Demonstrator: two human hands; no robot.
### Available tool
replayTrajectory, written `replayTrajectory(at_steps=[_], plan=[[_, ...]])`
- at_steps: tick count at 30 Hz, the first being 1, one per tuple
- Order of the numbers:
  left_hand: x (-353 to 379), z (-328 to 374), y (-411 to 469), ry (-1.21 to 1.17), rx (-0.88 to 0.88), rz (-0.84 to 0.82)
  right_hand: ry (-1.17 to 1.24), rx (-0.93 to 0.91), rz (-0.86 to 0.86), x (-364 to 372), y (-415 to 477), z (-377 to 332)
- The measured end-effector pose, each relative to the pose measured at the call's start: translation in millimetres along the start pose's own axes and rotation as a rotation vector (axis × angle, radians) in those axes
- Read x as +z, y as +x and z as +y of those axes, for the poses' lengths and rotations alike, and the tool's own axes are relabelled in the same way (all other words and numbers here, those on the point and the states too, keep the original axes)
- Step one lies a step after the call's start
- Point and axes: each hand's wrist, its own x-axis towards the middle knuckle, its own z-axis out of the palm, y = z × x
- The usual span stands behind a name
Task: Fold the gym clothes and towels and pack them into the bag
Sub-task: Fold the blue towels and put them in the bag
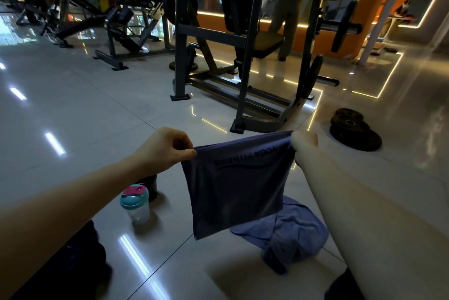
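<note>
Tiled floor (73, 110), glossy, carries everything. A steel weight machine (181, 32) stands well beyond the work area.

Purple garment (238, 190), printed "YOGA FITNESS" (text reads upside down from here): held in the air, hanging flat, apparently already doubled over. Not on the floor, not in any bag.

Crumpled blue cloth (298, 234), probably a towel: on the floor under and behind the garment's lower edge, unfolded.

Stack of weight plates (356, 130): on the floor to the right, well apart.

Shaker bottle (136, 207), teal lid with pink cap: upright, lower left of the garment.

Left hand (165, 151): thumb and curled fingers pinch the top left corner. Right hand (305, 141): overexposed; the top right corner bunches into its closed grip.

Dark shape at lower left: cannot tell if it is the bag.

Judgement: folding of the first garment is mid-way; nothing visibly packed. Next move likely calls for bringing the two corners together, edges aligned, keeping tension so the slippery fabric does not skew.
</note>
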Motion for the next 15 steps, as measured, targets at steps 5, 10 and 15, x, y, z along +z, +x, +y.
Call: replayTrajectory(at_steps=[5,10,15], plan=[[-8.4,-12.6,2.6,0.015,-0.074,0.030,-0.010,-0.080,-0.094,2.5,0.6,-1.3],[-20.9,-31.2,3.2,0.048,-0.187,0.156,0.101,-0.123,-0.280,4.3,-6.9,4.2],[-31.0,-54.6,4.3,0.230,-0.289,0.081,0.085,-0.144,-0.559,-1.5,-15.2,5.3]])
